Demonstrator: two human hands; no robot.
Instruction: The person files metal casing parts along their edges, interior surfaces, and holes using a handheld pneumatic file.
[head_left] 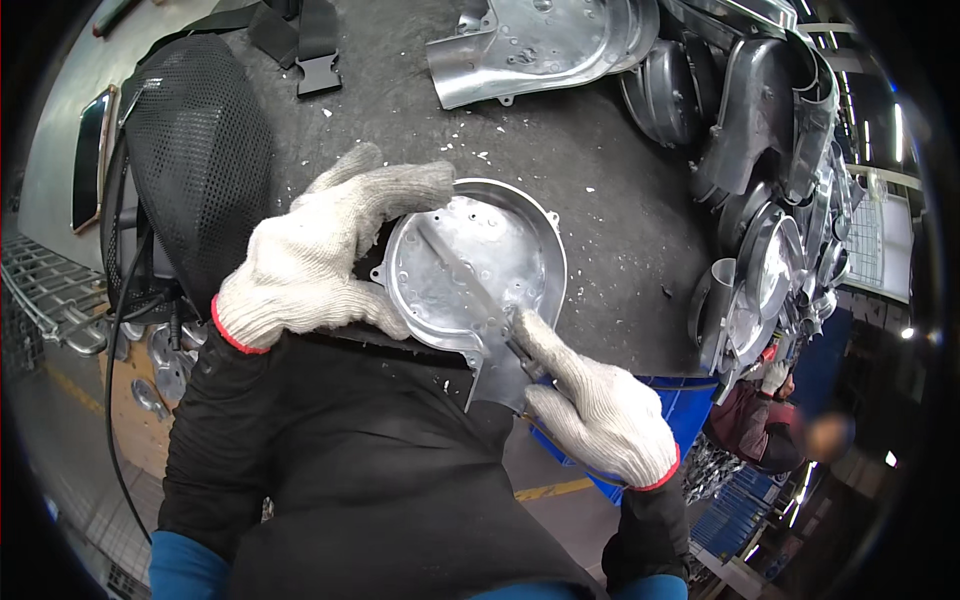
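A round, shallow cast-metal housing [470, 245] with a raised rim and small lugs lies on the dark work surface before me, its spout-like end toward me. My left hand [310, 250], in a white knit glove with a red cuff, grips its left side, forefinger over the upper rim and thumb at the lower left. My right hand [600, 405], gloved the same way, is closed on the dark handle of a flat-bladed tool that looks like a file [457, 265]. Its blade reaches slantwise across the housing's inside toward the upper left. Whether it touches the metal I cannot tell.
Another metal housing [545, 50] lies at the back. Stacked castings [765, 250] crowd the right side. A black mesh bag [200, 150], a buckle strap [318, 75] and a phone [93, 160] are at left. Metal chips dot the dark surface [630, 210]. A person [760, 425] works far right.
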